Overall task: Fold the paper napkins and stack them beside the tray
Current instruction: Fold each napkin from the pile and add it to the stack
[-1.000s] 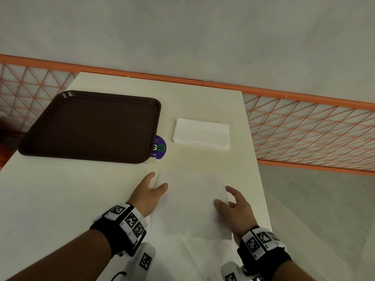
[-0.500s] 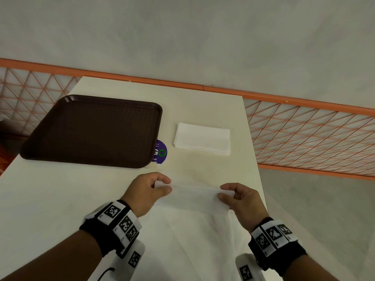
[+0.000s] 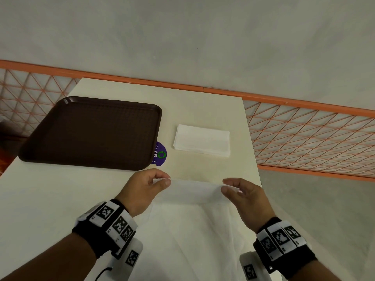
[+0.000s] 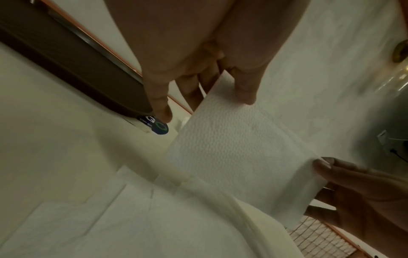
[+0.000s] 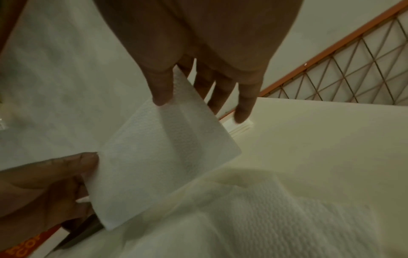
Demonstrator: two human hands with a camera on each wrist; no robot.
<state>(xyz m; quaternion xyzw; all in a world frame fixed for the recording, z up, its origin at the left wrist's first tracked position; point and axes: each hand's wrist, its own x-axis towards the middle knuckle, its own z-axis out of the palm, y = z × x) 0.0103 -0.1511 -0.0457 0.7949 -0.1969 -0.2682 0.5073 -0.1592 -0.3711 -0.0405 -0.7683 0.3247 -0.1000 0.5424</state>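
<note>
Fold step in progress on one napkin (image 3: 194,192). Left hand (image 3: 142,189) is pinching the napkin's far-left corner between thumb and fingers; right hand (image 3: 246,196) is pinching the far-right corner the same way. Both are holding that edge lifted above the table (image 3: 50,199), near side of the sheet hanging toward the unfolded napkins (image 3: 192,240) lying below. Stack of folded napkins (image 3: 202,143) is sitting far of the hands, just right of the tray (image 3: 91,132), a purple sticker (image 3: 160,154) between them. Judgement: the next move calls for carrying the held edge over to meet the opposite edge, corners aligned, then pressing the crease flat. Thin paper; uneven pull may skew it.
</note>
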